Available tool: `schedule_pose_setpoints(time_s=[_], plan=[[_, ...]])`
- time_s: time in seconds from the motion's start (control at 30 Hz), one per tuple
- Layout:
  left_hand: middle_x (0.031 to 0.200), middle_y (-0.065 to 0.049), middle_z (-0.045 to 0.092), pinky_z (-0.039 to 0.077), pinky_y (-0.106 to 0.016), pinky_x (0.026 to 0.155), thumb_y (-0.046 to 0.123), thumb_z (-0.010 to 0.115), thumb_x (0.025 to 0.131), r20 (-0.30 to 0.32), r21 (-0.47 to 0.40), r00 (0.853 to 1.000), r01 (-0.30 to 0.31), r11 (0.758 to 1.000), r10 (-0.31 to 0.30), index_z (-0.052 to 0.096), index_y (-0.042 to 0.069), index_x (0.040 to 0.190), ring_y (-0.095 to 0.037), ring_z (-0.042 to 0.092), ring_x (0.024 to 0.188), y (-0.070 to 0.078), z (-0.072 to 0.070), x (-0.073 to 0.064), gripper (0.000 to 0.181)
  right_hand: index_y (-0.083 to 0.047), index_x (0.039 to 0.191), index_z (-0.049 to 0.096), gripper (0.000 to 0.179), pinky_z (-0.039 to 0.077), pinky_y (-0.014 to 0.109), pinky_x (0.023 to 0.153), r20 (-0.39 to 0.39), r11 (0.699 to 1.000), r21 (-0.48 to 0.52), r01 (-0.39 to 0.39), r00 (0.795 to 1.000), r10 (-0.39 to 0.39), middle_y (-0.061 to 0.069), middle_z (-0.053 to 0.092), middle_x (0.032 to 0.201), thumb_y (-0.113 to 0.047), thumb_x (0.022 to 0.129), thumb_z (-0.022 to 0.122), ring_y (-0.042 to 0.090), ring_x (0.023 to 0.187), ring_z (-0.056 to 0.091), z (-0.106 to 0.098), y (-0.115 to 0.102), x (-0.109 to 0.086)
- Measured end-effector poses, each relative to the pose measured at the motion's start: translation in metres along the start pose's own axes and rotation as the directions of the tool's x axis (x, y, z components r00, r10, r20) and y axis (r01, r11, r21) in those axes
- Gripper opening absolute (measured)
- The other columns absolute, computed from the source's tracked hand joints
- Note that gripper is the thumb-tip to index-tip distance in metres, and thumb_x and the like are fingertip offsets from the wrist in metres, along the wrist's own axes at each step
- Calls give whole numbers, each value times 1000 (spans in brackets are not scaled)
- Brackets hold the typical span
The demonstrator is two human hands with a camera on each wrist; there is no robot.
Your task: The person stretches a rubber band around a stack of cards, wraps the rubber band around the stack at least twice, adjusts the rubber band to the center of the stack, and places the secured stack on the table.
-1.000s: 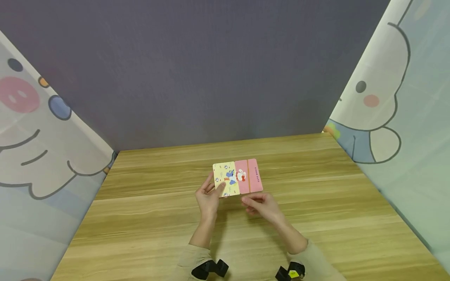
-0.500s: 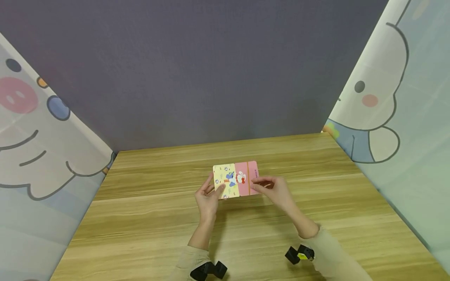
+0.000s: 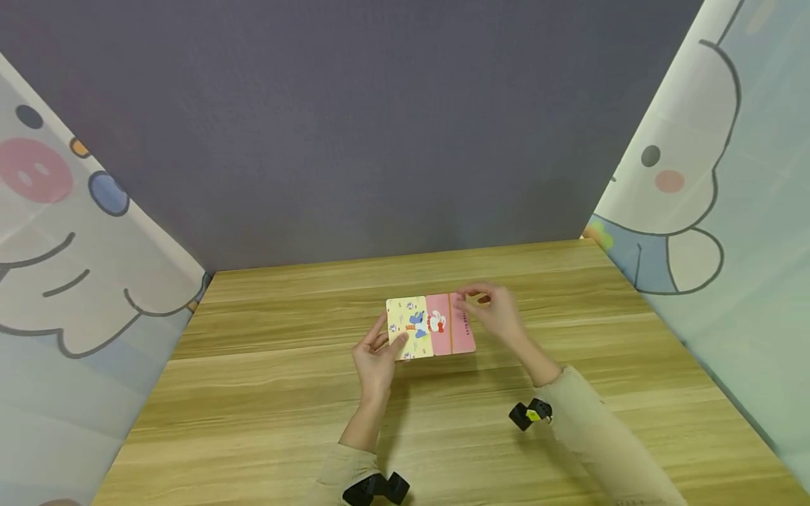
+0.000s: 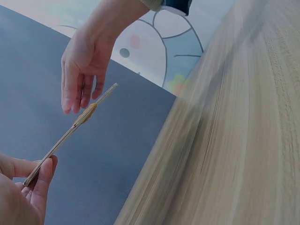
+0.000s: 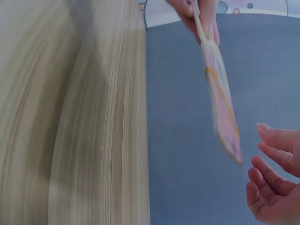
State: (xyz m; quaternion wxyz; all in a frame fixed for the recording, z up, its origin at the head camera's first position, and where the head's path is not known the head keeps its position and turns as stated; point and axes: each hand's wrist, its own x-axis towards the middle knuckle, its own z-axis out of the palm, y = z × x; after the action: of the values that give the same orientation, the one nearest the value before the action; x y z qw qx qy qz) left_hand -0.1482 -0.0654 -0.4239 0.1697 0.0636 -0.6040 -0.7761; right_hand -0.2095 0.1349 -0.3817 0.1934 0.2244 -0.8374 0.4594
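Observation:
My left hand point(image 3: 375, 362) pinches the yellow end of a flat booklet point(image 3: 406, 308) between thumb and fingers, above the table. Its cover is half yellow, half pink, with a blue puppy and a white rabbit. An orange rubber band point(image 3: 451, 334) runs across the pink half. Edge-on in the left wrist view, the booklet point(image 4: 60, 143) shows several thin layers, the band bunched around them. My right hand point(image 3: 498, 313) hovers by the upper pink corner with loosely bent fingers. In the right wrist view that hand point(image 5: 276, 180) is apart from the booklet and holds nothing.
The wood-grain table point(image 3: 285, 407) lies below both hands. A dark grey panel point(image 3: 392, 140) stands along its back edge. Cartoon-printed curtains hang at the left point(image 3: 63, 295) and right point(image 3: 715, 337).
My right hand has moved up from below the booklet, past its pink end beside the rubber band, to the upper right corner. The left hand keeps its hold, nearly still.

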Motion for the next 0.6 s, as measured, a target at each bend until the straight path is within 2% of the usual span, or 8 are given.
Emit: schedule_pose_setpoints(time_s=[0.13,0.3,0.6], plan=[[84,-24,63,55,-22,46,-8,68,72,10,-5,1000,1,1000,-1,54,2,119,-11,60,51,1,0,-1,50,1,89,68,19,54,45,67,51,998,-43,-45,998,47,13,64,89,-7,73,72,29,81,59,0,4,8],[85,-25,62,55,-23,48,-9,67,72,28,-2,1000,-2,1000,2,53,2,120,-13,62,54,2,-1,-2,51,-1,93,68,22,55,36,69,136,994,-55,-91,986,98,11,63,93,-13,75,71,24,83,58,0,8,12],[86,-25,62,56,-25,49,-10,66,72,28,-5,1000,2,1000,-2,53,2,120,-19,64,60,1,-1,-2,51,1,94,66,19,55,36,69,242,992,56,-117,965,100,10,63,89,-9,77,69,21,79,58,0,14,14]])
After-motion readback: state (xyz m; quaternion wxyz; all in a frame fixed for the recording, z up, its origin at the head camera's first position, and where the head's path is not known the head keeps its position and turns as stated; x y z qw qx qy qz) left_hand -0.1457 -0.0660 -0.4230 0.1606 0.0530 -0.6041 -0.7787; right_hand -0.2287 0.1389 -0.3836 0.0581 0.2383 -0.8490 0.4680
